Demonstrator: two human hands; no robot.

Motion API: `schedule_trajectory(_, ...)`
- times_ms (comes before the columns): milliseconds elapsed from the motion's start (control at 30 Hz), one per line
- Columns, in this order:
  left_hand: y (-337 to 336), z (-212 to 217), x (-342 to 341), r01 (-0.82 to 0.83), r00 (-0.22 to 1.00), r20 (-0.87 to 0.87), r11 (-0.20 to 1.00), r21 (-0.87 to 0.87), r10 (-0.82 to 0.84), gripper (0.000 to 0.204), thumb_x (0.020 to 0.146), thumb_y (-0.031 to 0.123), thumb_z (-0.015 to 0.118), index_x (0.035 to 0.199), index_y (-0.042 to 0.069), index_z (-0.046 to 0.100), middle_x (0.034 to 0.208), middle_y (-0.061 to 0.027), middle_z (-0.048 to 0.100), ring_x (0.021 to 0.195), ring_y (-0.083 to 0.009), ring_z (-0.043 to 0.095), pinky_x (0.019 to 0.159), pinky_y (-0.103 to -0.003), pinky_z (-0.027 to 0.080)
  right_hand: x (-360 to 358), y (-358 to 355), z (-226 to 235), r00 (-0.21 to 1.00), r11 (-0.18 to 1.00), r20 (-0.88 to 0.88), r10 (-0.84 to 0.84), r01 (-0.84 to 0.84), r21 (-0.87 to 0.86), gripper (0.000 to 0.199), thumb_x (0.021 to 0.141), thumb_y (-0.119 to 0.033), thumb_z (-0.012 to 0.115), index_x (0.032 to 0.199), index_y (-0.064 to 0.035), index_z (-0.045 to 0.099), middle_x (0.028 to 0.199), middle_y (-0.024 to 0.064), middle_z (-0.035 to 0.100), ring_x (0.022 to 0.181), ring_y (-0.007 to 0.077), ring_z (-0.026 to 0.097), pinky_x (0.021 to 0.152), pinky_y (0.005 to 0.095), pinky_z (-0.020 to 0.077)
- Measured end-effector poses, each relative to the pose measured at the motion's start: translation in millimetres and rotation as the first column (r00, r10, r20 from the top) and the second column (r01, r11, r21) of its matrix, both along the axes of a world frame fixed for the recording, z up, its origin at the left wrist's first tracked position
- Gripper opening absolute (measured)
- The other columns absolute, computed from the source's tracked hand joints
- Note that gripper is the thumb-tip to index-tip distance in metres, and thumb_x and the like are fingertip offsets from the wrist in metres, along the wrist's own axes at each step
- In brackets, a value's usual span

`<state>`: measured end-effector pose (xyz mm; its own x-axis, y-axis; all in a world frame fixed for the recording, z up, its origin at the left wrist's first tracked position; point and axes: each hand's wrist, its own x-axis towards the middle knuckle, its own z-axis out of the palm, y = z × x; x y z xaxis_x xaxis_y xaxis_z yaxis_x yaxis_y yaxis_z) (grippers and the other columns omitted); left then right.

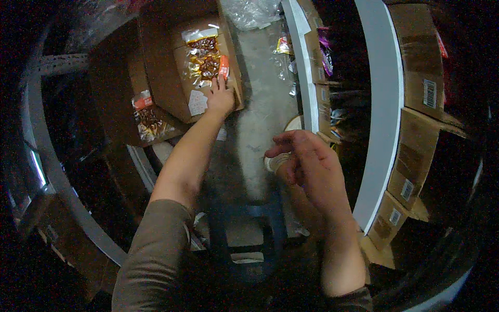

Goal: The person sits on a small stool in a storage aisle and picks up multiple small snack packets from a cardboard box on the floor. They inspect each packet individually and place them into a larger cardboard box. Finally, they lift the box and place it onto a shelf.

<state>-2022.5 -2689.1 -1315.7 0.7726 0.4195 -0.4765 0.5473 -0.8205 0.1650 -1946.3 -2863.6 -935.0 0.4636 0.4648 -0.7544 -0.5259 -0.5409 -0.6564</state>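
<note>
A: State the grip.

B: The left hand [221, 97] is extended, fingers flat, fingertips resting on the clear plastic snack packet with brown contents and an orange label [209, 61]. Nothing is grasped; it is contact only. The right hand [306, 161] is raised nearer the body, fingers loosely curled; whether it holds anything cannot be determined.

A: Where does the packet sit?

B: Inside the open brown cardboard box [161, 67], against its right wall, toward the far corner. It appears to be one of a short row lying flat on the box floor.

A: Recommended handling?

B: In my judgement, pinch the packet at its sealed edge rather than pressing on the contents; the film looks slippery and likely to crease.

A: Other containers?

B: A second similar packet [147, 115] lies on the near-left flap of the box. To the right, white shelving [384, 104] carries closed cardboard cartons [421, 67]. Crumpled clear plastic wrap [252, 13] lies on the grey concrete floor [260, 104] beyond the box.
</note>
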Motion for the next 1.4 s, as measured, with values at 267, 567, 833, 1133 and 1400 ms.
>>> schedule_trajectory(267,46.2,122.4,-0.1,-0.158,0.932,0.307,0.979,-0.132,0.192,0.031,0.093,0.01,0.056,0.122,0.001,0.056,0.114,-0.0237,0.06,0.107,-0.0434,0.06,0.091,-0.048,0.05,1.3,-0.5,-6.8,0.997,0.995,0.048,-0.062,0.057,0.086,0.036,0.107,-0.032,0.048,0.113,-0.0009,0.064,0.098,0.007,0.073,0.06,0.0057,0.052,0.054,0.021,0.0401)
schedule_trajectory(567,65.6,384.9,-65.6,-0.042,0.446,0.439,0.509,-0.86,0.78,0.033,0.088,-0.005,0.044,0.118,0.004,0.055,0.106,-0.0085,0.065,0.098,-0.0186,0.062,0.088,-0.03,0.049,-0.5,-6.5,-23.2,0.923,0.965,0.354,-0.149,0.057,0.256,0.038,0.103,-0.033,0.059,0.123,-0.0018,0.064,0.109,0.0085,0.069,0.1,0.0158,0.061,0.092,0.0299,0.0487)
schedule_trajectory(833,17.3,364.0,-72.7,0.71,0.528,-0.009,-0.446,-0.545,0.849,0.01,0.096,0.015,0.063,0.091,0.009,0.056,0.078,-0.0042,0.054,0.086,-0.0202,0.059,0.112,-0.047,0.04,-53.6,21.2,-6.0,0.947,0.788,-0.161,0.277,-0.129,0.602,0.031,0.102,-0.028,0.062,0.119,-0.0017,0.06,0.107,0.0072,0.068,0.092,0.0127,0.064,0.083,0.0288,0.0523)
schedule_trajectory(1133,-12.2,395.0,-69.0,0.086,0.334,-0.435,-0.486,-0.87,0.837,0.08,0.101,0.067,0.03,0.15,0.005,0.039,0.141,-0.018,0.055,0.13,-0.0342,0.055,0.106,-0.045,0.047,-43.1,24.7,-8.8,0.988,0.844,-0.007,-0.155,0.137,0.518,0.018,0.106,-0.023,0.055,0.105,-0.0052,0.058,0.09,-0.0014,0.064,0.081,0.0058,0.058,0.071,0.0226,0.0489)
schedule_trajectory(1400,-21.5,397.6,-66.1,-0.117,0.452,0.048,0.113,-0.987,0.891,0.047,0.108,0.042,0.045,0.133,0.005,0.058,0.12,-0.004,0.066,0.104,-0.0133,0.065,0.081,-0.029,0.057,-24.5,25.0,-6.9,0.876,0.818,0.229,-0.424,0.262,0.512,0.022,0.107,-0.025,0.052,0.1,-0.0055,0.058,0.09,-0.0013,0.062,0.079,0.0054,0.055,0.071,0.0235,0.0482)
